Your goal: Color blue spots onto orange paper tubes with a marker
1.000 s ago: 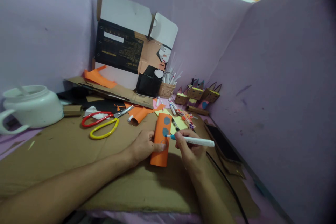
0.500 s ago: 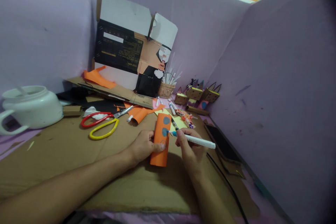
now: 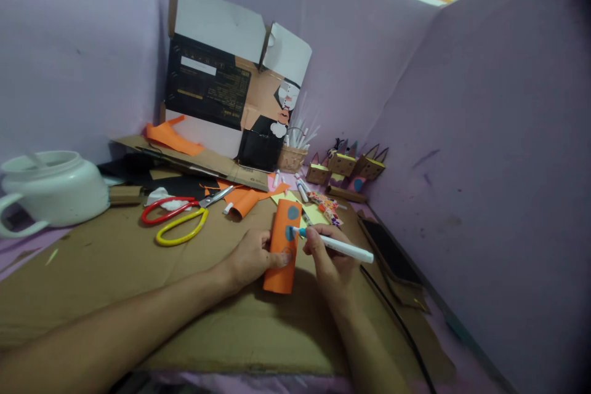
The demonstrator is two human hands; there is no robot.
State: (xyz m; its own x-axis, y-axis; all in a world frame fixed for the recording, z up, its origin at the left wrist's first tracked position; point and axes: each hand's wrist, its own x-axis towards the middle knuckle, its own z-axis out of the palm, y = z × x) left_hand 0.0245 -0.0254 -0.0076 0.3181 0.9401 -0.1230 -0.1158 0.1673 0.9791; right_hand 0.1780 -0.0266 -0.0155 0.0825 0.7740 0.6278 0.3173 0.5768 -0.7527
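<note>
My left hand (image 3: 252,258) is closed around the lower left side of an orange paper tube (image 3: 279,274), thumb pressed across its front. The tube stands tilted slightly over the cardboard sheet. Down its front run a filled blue-grey circle at the top, a second blue-grey circle in the middle, and an outlined circle beside my thumb. Between the thumb and fingers of my right hand (image 3: 330,258) is a white felt-tip marker (image 3: 346,248) with a blue collar. Its tip touches the middle circle.
Red-and-yellow-handled scissors (image 3: 182,221) lie on the cardboard sheet (image 3: 115,283) at left, near a white pot (image 3: 60,191). Orange paper scraps (image 3: 244,202) and loose markers (image 3: 301,187) are behind the tube. A dark phone (image 3: 390,249) and black cable (image 3: 397,320) lie at right.
The marker's tip has shifted a little left within the middle circle, and my right hand has moved slightly left with it. My left hand and the tube look nearly still.
</note>
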